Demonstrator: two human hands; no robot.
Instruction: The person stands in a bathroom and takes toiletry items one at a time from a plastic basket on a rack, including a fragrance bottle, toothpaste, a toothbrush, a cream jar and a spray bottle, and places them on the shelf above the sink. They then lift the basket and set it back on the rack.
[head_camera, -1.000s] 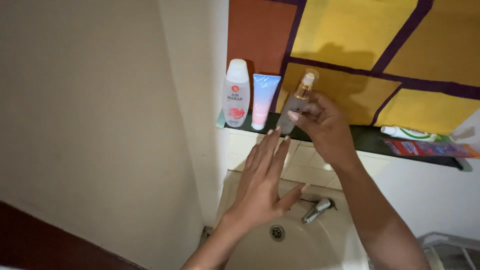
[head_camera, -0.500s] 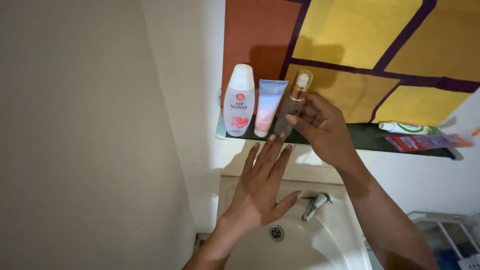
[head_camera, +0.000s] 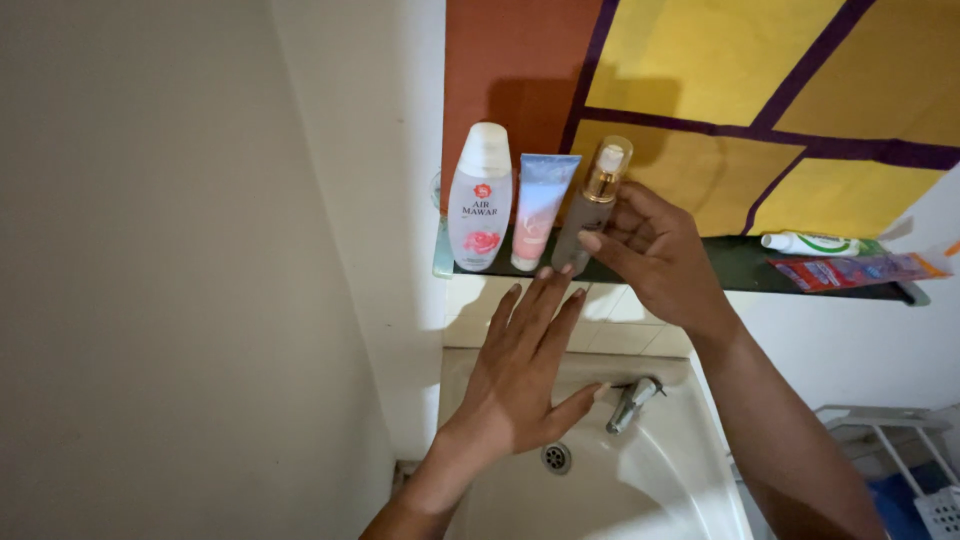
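The head view looks down over a white ceramic washbasin (head_camera: 690, 480) and a dark narrow wall shelf (head_camera: 745, 262) above it. The right hand (head_camera: 655, 250) is clamped around a slim grey pump bottle with a gold collar and clear cap (head_camera: 592, 205), fingers wrapped on the lower body, thumb hidden behind. The bottle stands upright at the shelf's front edge, just beside a pale blue and pink squeeze tube (head_camera: 540, 210) standing on its cap; whether its base touches the shelf cannot be told. The left hand (head_camera: 525, 370) is flat and spread, fingers apart, palm turned away from the camera, holding nothing; its fingertips (head_camera: 545, 272) reach up to just under the bottle's base.

To handle the bottle well, the grip should, in my judgement, stay low and firm on the body so the bottle stays upright, and the neighbouring tube should be kept clear so it does not tip; the spread hand below is well placed to catch a slip.

Counted: one pump bottle, one squeeze tube, one white bottle with a rose label (head_camera: 480, 200) at the shelf's left end, one white and green tube (head_camera: 810, 243) and one red flat tube (head_camera: 850, 270) lying at the right end, one chrome tap (head_camera: 632, 402), one drain (head_camera: 556, 457).
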